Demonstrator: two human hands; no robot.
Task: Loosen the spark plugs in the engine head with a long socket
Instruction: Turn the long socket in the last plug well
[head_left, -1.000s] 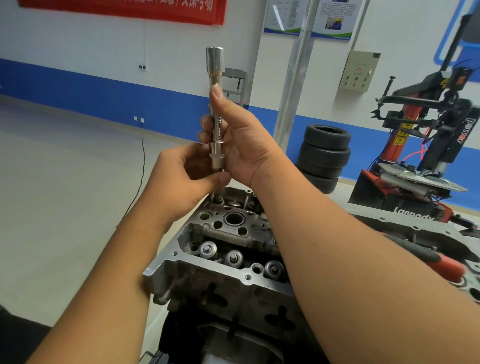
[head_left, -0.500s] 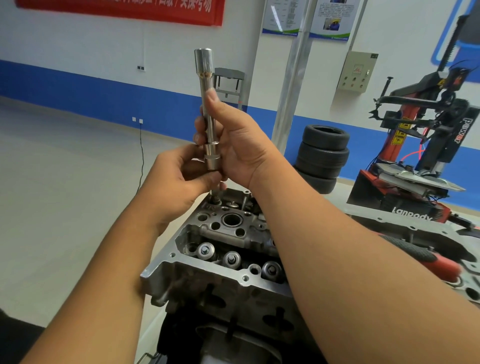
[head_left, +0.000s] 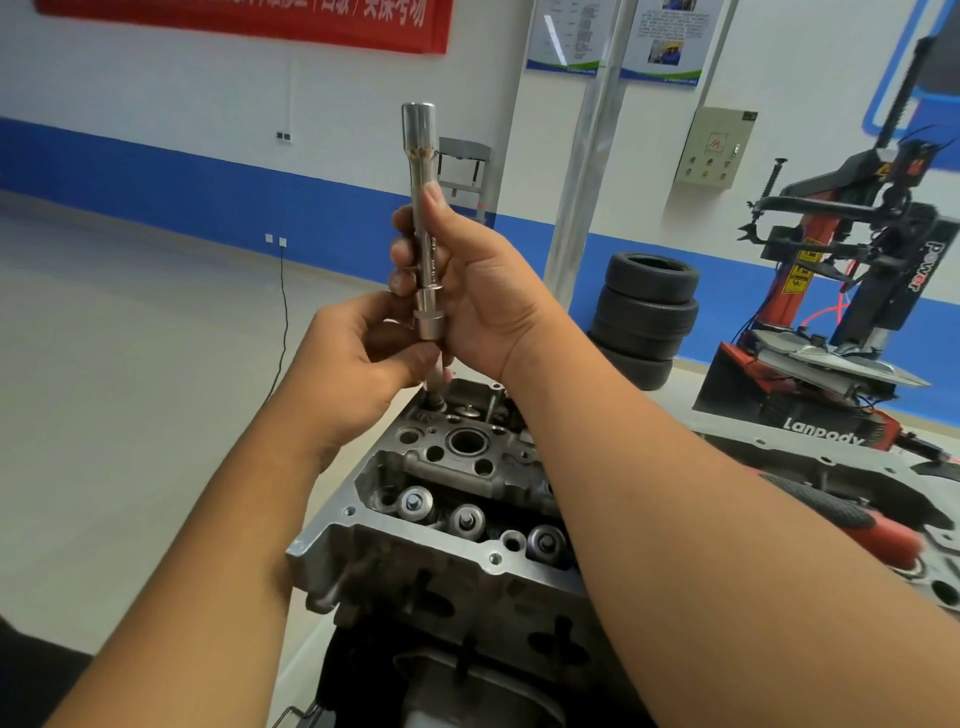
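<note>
A long chrome socket (head_left: 422, 156) stands nearly upright over the far end of the grey aluminium engine head (head_left: 447, 545). Its lower tip enters a spark plug hole (head_left: 434, 402) there. My right hand (head_left: 467, 280) grips the middle of the shaft, thumb lying along it. My left hand (head_left: 358, 364) pinches the shaft just below the socket's collar. An open plug well (head_left: 466, 441) and several valve tops show nearer to me. The spark plug itself is hidden.
A stack of tyres (head_left: 644, 322) stands behind on the right, beside a steel pillar (head_left: 582, 182). A red and black tyre changer (head_left: 852, 291) fills the far right. A red-handled tool (head_left: 852, 525) lies on another engine part (head_left: 810, 457) to the right.
The socket's top has swung slightly to the left. Both hands keep their hold on the shaft.
</note>
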